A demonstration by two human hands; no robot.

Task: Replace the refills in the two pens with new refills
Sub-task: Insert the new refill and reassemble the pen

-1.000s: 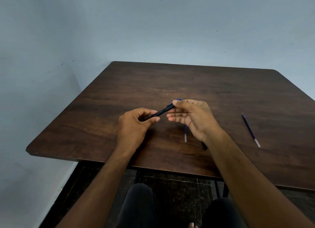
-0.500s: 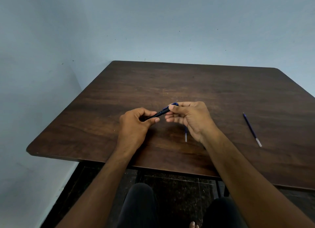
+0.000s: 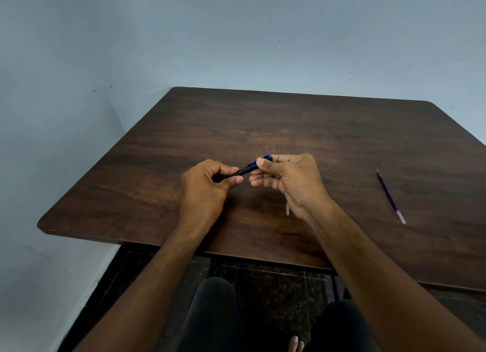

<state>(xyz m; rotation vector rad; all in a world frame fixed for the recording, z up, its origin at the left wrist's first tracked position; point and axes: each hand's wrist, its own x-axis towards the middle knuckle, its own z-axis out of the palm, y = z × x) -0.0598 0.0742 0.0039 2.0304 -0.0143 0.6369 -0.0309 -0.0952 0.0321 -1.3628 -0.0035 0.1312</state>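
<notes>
A dark blue pen [image 3: 248,168] is held level above the brown wooden table [image 3: 315,130], between both hands. My left hand [image 3: 207,188] grips its lower end with curled fingers. My right hand [image 3: 286,180] pinches its upper, blue-capped end between thumb and fingers. One blue refill [image 3: 390,196] with a clear tip lies loose on the table to the right. Another refill [image 3: 287,209] shows only its pale tip below my right hand; the rest is hidden by the hand.
The table stands in a corner of pale blue walls [image 3: 236,36]. Its near edge [image 3: 236,251] runs just above my knees [image 3: 213,312]. Dark tiled floor [image 3: 276,286] lies below.
My right hand has shifted its pinch slightly along the pen's upper end, and more of the blue end now shows. My left hand holds steady.
</notes>
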